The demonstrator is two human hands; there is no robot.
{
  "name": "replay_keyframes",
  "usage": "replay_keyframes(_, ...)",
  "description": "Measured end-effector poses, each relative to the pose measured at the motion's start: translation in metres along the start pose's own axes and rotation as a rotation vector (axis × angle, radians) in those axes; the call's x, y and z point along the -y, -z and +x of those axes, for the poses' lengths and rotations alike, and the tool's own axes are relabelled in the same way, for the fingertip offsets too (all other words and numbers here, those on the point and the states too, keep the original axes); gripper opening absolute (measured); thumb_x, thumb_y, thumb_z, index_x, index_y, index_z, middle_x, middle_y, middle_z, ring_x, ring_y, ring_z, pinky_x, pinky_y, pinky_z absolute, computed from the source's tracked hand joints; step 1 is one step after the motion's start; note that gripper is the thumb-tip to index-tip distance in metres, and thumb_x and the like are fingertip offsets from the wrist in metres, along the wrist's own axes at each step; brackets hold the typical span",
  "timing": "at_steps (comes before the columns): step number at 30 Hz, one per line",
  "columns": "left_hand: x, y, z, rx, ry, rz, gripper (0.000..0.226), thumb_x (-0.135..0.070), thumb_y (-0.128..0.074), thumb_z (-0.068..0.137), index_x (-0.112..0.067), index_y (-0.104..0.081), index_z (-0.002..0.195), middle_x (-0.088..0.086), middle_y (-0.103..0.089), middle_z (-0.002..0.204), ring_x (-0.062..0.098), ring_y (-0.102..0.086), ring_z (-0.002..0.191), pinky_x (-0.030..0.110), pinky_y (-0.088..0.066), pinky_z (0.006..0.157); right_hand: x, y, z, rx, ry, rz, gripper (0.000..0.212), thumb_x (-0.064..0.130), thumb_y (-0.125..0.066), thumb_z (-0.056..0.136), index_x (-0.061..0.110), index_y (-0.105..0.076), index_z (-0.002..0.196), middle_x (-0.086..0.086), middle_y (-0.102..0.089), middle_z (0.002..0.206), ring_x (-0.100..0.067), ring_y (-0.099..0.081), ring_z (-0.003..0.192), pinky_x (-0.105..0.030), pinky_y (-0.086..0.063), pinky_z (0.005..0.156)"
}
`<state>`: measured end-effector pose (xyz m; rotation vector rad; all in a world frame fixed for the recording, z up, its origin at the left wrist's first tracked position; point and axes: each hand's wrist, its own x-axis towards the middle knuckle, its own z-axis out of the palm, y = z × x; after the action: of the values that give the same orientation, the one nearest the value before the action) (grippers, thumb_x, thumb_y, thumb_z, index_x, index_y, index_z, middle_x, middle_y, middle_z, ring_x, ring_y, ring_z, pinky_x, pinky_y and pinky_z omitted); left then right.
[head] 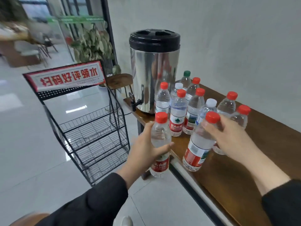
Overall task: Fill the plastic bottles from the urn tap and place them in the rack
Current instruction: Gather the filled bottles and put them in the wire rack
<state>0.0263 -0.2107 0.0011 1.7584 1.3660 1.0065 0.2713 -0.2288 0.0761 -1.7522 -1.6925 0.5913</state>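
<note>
Step in hand: bottle pickup. Left hand [143,150] grasps a capped bottle [160,141] off the counter [244,168] edge; right hand [228,136] grasps another [201,141]. Next: uncap, position under the urn tap [135,104]

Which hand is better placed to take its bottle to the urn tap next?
Left, probably. The left hand grips a bottle already off the table edge, on the tap side. The right hand grips a tilted bottle on the table.
</note>
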Motion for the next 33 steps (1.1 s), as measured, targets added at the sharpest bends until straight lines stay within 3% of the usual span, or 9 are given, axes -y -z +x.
replay_keyframes(2,0.012,0.025,0.000,-0.064,0.034,0.007,0.076,-0.073,-0.073,0.065,-0.043,-0.044,0.128,-0.023,-0.065,0.111,-0.005,-0.064,0.103,0.033,-0.059,0.092,0.022,-0.019,0.011,0.051,0.065,0.031,0.049,0.066,-0.047,0.085,0.038,-0.057,0.123,0.017,-0.065,0.120,-0.011,-0.061,0.112,-0.036,-0.055,0.086)
replay_keyframes(5,0.036,0.063,-0.001,-0.171,0.114,0.020,0.076,-0.078,-0.066,0.061,-0.044,-0.044,0.125,-0.022,-0.065,0.112,-0.002,-0.063,0.104,0.036,-0.058,0.096,0.055,-0.053,0.028,0.131,0.171,0.102,0.023,0.059,-0.052,0.090,0.043,-0.058,0.106,0.026,-0.064,0.107,0.004,-0.057,0.101,-0.020,-0.045,0.075)
replay_keyframes(10,0.083,0.127,0.005,-0.302,0.219,0.116,0.083,-0.071,-0.072,0.073,-0.033,-0.043,0.140,-0.014,-0.066,0.124,0.008,-0.064,0.112,0.034,-0.055,0.095,0.101,-0.130,0.066,0.214,0.264,0.166,0.021,0.051,-0.061,0.092,0.031,-0.063,0.098,0.007,-0.065,0.102,-0.009,-0.061,0.097,-0.036,-0.050,0.085)
replay_keyframes(12,0.105,0.155,0.011,-0.345,0.271,0.133,0.077,-0.061,-0.077,0.076,-0.031,-0.044,0.139,-0.017,-0.064,0.117,0.007,-0.064,0.107,0.030,-0.053,0.092,0.118,-0.165,0.085,0.238,0.293,0.194,0.018,0.049,-0.062,0.093,0.031,-0.062,0.098,0.007,-0.063,0.103,-0.005,-0.059,0.096,-0.030,-0.048,0.084)
replay_keyframes(15,0.144,0.196,0.028,-0.419,0.337,0.122,0.081,-0.065,-0.078,0.072,-0.032,-0.046,0.138,-0.014,-0.069,0.117,0.007,-0.067,0.104,0.041,-0.058,0.095,0.147,-0.218,0.115,0.281,0.325,0.193,0.014,0.044,-0.061,0.095,0.030,-0.060,0.096,0.009,-0.058,0.097,0.002,-0.053,0.088,-0.018,-0.038,0.072)
replay_keyframes(21,0.233,0.276,0.089,-0.532,0.435,0.121,0.082,-0.057,-0.081,0.075,-0.031,-0.043,0.142,-0.012,-0.066,0.117,0.015,-0.065,0.108,0.043,-0.057,0.095,0.206,-0.330,0.199,0.361,0.293,0.204,0.014,0.041,-0.059,0.097,0.027,-0.060,0.099,0.008,-0.058,0.102,0.001,-0.053,0.092,-0.017,-0.036,0.071)
replay_keyframes(25,0.298,0.328,0.148,-0.596,0.482,0.069,0.066,-0.047,-0.084,0.078,-0.032,-0.049,0.132,-0.013,-0.064,0.114,0.013,-0.063,0.106,0.037,-0.054,0.091,0.244,-0.405,0.273,0.371,0.264,0.182,0.015,0.039,-0.060,0.097,0.024,-0.061,0.095,0.008,-0.057,0.100,0.004,-0.051,0.087,-0.012,-0.032,0.066)
replay_keyframes(29,0.356,0.368,0.204,-0.641,0.533,0.024,0.064,-0.040,-0.085,0.080,-0.030,-0.050,0.133,-0.013,-0.063,0.115,0.008,-0.062,0.104,0.022,-0.051,0.084,0.269,-0.484,0.344,0.386,0.223,0.169,0.019,0.041,-0.062,0.096,0.022,-0.062,0.092,0.006,-0.058,0.099,-0.008,-0.056,0.091,-0.023,-0.039,0.070)
replay_keyframes(33,0.414,0.386,0.255,-0.672,0.591,-0.033,0.064,-0.037,-0.084,0.082,-0.033,-0.048,0.134,-0.016,-0.060,0.113,0.002,-0.060,0.101,0.011,-0.041,0.074,0.280,-0.559,0.402,0.449,0.209,0.156,0.015,0.036,-0.062,0.096,0.022,-0.062,0.094,0.008,-0.057,0.099,0.003,-0.052,0.090,-0.017,-0.036,0.071)
